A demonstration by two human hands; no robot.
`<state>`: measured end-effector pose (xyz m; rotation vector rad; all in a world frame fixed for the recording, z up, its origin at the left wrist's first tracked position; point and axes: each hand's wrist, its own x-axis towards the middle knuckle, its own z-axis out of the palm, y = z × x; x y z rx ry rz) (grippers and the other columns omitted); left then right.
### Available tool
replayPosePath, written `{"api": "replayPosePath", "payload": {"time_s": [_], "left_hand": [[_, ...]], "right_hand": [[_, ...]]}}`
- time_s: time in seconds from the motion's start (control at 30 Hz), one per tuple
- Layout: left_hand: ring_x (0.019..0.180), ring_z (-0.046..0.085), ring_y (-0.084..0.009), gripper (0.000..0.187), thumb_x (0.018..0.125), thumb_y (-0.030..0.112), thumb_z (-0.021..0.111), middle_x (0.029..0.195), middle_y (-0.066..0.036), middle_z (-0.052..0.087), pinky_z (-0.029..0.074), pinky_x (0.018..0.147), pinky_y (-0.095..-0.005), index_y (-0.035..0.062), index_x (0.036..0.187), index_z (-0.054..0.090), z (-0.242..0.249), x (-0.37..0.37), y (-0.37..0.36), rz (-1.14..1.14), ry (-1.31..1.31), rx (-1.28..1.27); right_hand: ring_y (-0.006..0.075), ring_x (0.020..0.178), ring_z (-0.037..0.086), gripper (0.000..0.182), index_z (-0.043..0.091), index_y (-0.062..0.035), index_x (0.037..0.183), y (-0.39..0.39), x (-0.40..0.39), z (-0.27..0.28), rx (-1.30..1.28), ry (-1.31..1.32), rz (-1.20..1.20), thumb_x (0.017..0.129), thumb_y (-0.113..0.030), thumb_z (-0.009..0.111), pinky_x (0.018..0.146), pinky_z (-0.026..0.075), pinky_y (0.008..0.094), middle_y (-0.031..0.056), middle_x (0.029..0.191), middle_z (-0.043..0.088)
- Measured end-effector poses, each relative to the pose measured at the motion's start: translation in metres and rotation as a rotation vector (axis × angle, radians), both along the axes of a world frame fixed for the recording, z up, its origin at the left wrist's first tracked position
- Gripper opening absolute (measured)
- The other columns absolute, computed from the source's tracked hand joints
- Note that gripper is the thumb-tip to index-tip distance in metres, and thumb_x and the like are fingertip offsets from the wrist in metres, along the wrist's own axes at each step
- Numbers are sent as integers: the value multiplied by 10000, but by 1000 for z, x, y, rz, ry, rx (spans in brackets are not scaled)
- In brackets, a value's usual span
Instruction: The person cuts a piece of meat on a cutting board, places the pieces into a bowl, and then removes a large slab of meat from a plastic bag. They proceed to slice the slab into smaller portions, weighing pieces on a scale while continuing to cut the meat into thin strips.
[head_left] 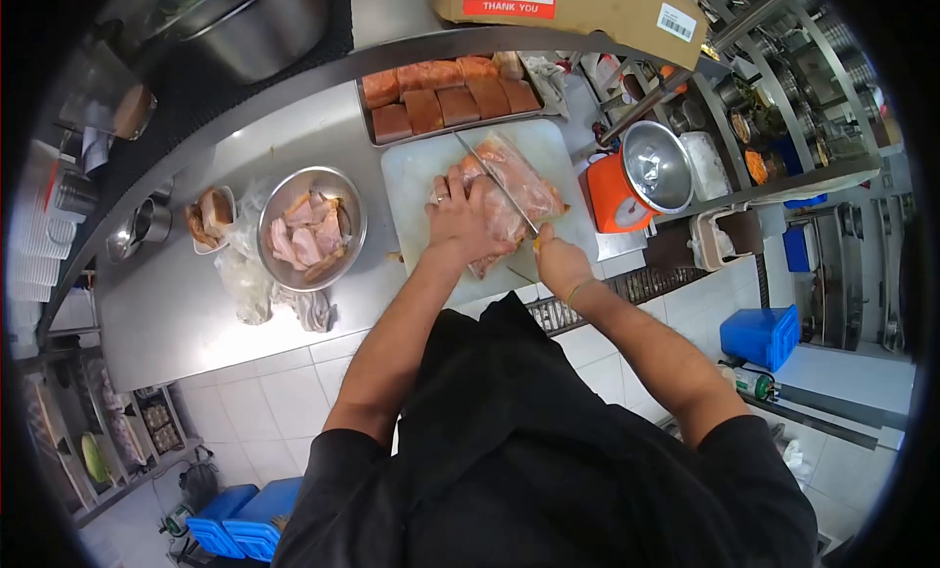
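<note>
A large slab of pale pink meat [524, 181] lies on a white cutting board [411, 176]. My left hand [462, 220] rests on the slab's left part, fingers spread, a ring on one finger. My right hand [560, 262] is closed round the handle of a long knife [504, 189], whose blade lies diagonally across the meat. Behind the board, a metal tray [431, 132] holds rows of reddish-brown meat blocks [458, 105]. To the left, a steel bowl [358, 225] contains cut meat pieces [308, 233].
An orange scale [609, 191] with a metal bowl [658, 166] stands right of the board. Plastic bags [245, 274] and a small container of brown pieces [211, 218] sit at the left. A cardboard box [597, 10] is above, on a shelf. Blue bins [761, 336] stand lower right.
</note>
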<state>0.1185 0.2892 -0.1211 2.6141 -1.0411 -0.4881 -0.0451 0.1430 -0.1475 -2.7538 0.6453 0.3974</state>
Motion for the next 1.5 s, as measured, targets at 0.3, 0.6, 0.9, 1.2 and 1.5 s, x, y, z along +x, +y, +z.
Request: {"api": "replayPosePath", "payload": {"time_s": [0.3,0.6,0.9,1.2,1.5], "left_hand": [[1548,307,-393,792,846,596,758,1594,-212,426,123,1279,-627,98,1435,578,45,-2,-47,-194,-285,-229],[1599,232,-326,745,965,513,631,1643,-154,415,68,1318,-555,105,1565,465,-21,32,-101,-581,-230,-385],[1594,251,-311,656,1004,432,611,1640,-98,431,80,1309,-582,121,1565,471,-6,27,-114,-623,-346,-309],[1597,254,-288,637,1027,394,571,1652,-81,427,85,1313,-574,137,1593,432,-14,17,-111,-618,-351,-261],[1596,259,-289,631,1024,305,592,1642,-97,439,86,1319,-549,119,1599,412,-9,29,-109,-605,-194,-349]], "right_hand": [[458,867,740,213,474,13,1173,4,-10,8,23,-47,44,996,-105,483,757,588,549,278,929,734],[422,883,755,214,494,0,1170,6,-22,49,103,60,73,961,-46,504,775,601,520,255,959,748],[437,847,752,188,480,-11,1163,3,-25,18,125,24,-38,995,-93,495,745,605,522,245,936,736],[429,834,749,185,460,-19,1162,9,-25,-3,150,-40,-62,1009,-117,498,726,597,536,256,932,727],[434,884,753,197,493,-15,1170,10,-5,44,175,30,-57,981,-71,501,745,610,521,257,1000,736]]}}
